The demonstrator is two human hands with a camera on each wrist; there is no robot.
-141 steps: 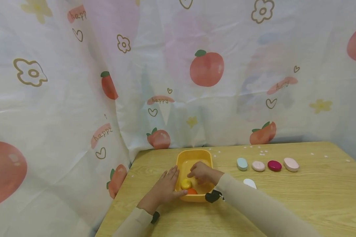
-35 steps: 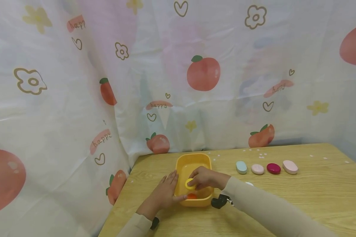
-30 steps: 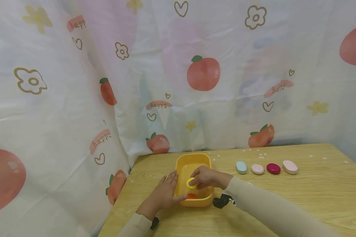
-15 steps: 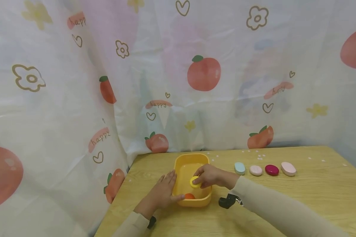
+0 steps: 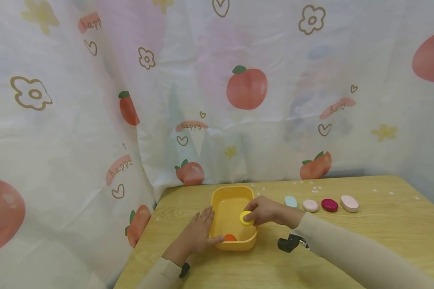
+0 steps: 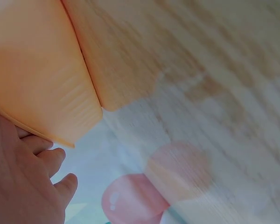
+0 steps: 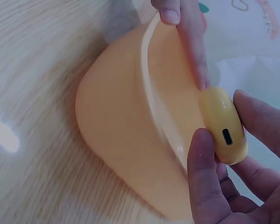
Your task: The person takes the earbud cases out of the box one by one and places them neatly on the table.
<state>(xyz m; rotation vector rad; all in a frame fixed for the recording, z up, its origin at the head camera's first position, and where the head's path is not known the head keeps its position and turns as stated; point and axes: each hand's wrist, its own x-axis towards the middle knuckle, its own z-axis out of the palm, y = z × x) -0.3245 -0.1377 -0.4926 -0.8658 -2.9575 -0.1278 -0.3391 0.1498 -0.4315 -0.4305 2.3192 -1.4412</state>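
Observation:
My right hand pinches a yellow earbud case over the right rim of the yellow plastic bin. In the right wrist view, fingertips and thumb hold the case by its sides, and a dark charging port shows on its edge. My left hand rests against the bin's left side, fingers straight along the rim and thumb over the near corner. An orange rounded piece lies in the bin's near end, partly hidden by the wall. The left wrist view shows fingers at the bin's rim.
On the wooden table, right of the bin, a row holds a light blue case, a pale pink one, a magenta one and a larger pink one. Small white bits lie behind. A printed curtain closes off the back.
The yellow case lay in the bin; my right hand has picked it up and moved it right to the rim. A white piece on the table is now hidden by the right arm. Left hand stays.

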